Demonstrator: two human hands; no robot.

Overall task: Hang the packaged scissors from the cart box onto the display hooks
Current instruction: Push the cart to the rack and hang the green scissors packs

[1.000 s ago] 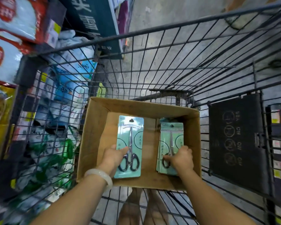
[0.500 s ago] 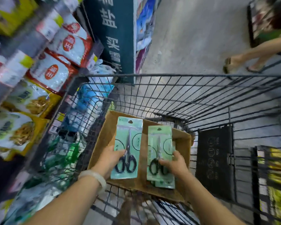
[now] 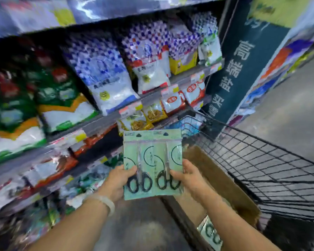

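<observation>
Shelves of bagged goods (image 3: 101,84) blur on my left, no display hooks in sight yet. My left hand (image 3: 119,180) pinches one scissors pack (image 3: 140,160) by its lower edge, thumb over the black handles, so the hang hole (image 3: 138,135) up top stays free. Right beside it, edges overlapping, my right hand (image 3: 188,176) grips the second pack (image 3: 168,160) the same way. Further right, the cardboard box (image 3: 225,185) sits in the wire cart (image 3: 272,165), another pack (image 3: 209,232) left inside

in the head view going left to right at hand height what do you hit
left hand → left scissors pack → right scissors pack → right hand → cardboard box → wire cart
</observation>
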